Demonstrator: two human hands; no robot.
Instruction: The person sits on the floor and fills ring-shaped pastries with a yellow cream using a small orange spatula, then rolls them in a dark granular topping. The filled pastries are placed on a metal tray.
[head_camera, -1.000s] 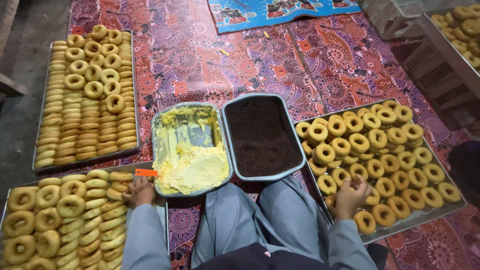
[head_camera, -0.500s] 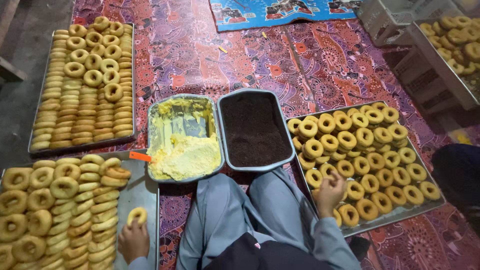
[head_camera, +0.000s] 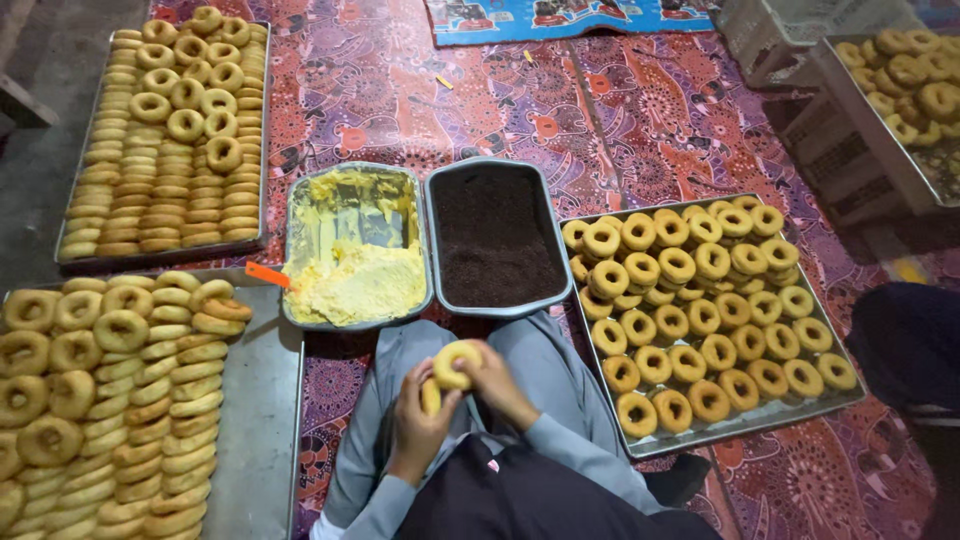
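Note:
Both my hands meet over my lap. My right hand (head_camera: 497, 383) holds a plain ring doughnut (head_camera: 455, 364) upright, and my left hand (head_camera: 418, 422) grips its lower edge, where a second doughnut half seems to sit. Just ahead stand a metal pan of yellow cream (head_camera: 355, 283) with an orange-handled spreader (head_camera: 266, 273) at its left edge, and a metal pan of dark chocolate sprinkles (head_camera: 495, 236). A tray of plain doughnuts (head_camera: 700, 300) lies to my right.
A tray of stacked doughnuts (head_camera: 110, 390) lies at my left, with bare metal (head_camera: 262, 410) along its right side. Another full tray (head_camera: 165, 135) sits far left, and one more (head_camera: 910, 80) at the top right. A patterned mat (head_camera: 500, 100) covers the floor.
My right hand lifted a doughnut off the right tray and my left hand left the left tray. Both have come together over my lap, holding the doughnut.

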